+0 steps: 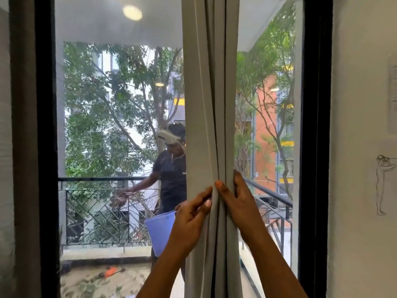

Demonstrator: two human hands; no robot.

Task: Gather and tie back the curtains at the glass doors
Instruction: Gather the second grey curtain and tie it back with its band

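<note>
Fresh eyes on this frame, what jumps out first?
The grey curtain, bunched into a narrow column down the middle of the glass door, with the left hand and right hand gripping it from either side. Behind the glass, left of the curtain, a person stands with a blue bucket.

The curtain (206, 104) is a thick grey cloth, matt and smooth-woven, falling in soft rounded folds. The glass (107, 82) of the door is clear and glossy, throwing back pale reflections of round ceiling lights. The door frame (315, 125) is black with a dull satin finish; metal or plastic cannot be told. Outside, the railing (103, 179) is black-painted metal, and the bucket (160, 226) is blue, slightly translucent plastic. The wall (361, 82) is white, matt, faintly rough plaster.
</note>
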